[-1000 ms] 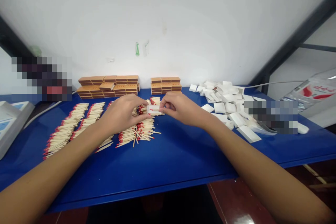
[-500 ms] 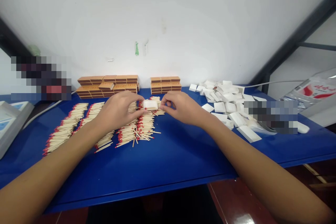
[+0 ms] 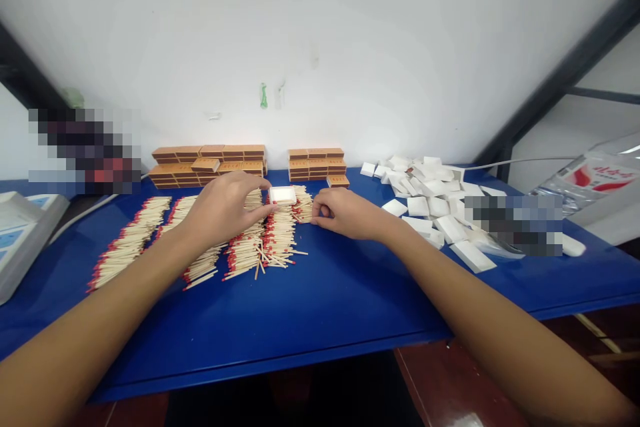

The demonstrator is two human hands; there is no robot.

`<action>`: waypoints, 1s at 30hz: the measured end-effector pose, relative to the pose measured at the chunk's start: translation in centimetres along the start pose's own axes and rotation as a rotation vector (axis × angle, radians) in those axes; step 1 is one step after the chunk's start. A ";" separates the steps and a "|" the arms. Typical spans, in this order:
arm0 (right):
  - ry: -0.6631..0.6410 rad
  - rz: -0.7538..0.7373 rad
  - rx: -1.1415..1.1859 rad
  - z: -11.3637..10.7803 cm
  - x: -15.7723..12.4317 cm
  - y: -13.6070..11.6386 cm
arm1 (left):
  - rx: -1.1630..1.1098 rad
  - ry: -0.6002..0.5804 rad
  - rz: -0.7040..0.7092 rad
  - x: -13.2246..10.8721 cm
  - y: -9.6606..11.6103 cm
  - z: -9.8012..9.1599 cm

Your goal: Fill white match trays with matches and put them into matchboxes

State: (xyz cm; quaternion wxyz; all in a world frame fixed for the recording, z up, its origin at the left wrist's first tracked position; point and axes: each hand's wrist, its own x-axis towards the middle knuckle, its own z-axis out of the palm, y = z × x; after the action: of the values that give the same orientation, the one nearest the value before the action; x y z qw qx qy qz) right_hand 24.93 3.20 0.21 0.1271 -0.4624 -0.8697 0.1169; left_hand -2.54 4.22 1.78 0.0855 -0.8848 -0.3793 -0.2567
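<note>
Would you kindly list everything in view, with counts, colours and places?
Small tray: one, white, at the left fingertips
Matches: many, pale with red heads, rows left and centre
Matchboxes: many, orange-brown, stacked by the wall
Loose white pieces: many, white, heaped right
Table: one, blue, beneath
Wall: one, white, behind
Posts: two, dark, either side
Cables: two, pale, left and right
Plastic packaging: one, clear and red, far right
Boxy object: one, white-blue, left edge
Pixelated patches: two, unreadable
Floor: red-brown, below
Left hand: one, centre-left
Right hand: one, centre
</note>
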 end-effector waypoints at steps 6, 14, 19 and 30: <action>-0.020 0.016 0.086 -0.8 -0.3 0.9 | -0.013 -0.029 0.006 0.0 0.0 0.1; -0.110 -0.009 0.167 -0.5 -0.4 0.0 | -0.005 -0.037 0.012 -0.1 0.0 0.1; -0.036 -0.007 0.110 -0.4 -0.2 0.1 | 0.009 -0.041 0.016 -0.1 -0.1 0.2; -0.038 -0.007 0.082 -0.3 -0.2 0.3 | 0.002 -0.038 0.026 -0.1 0.1 0.0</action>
State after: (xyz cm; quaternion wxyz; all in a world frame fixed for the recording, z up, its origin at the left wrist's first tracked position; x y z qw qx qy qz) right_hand 25.35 3.22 0.41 0.1295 -0.4514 -0.8681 0.1607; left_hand -2.51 4.13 1.72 0.0826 -0.8942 -0.3698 -0.2384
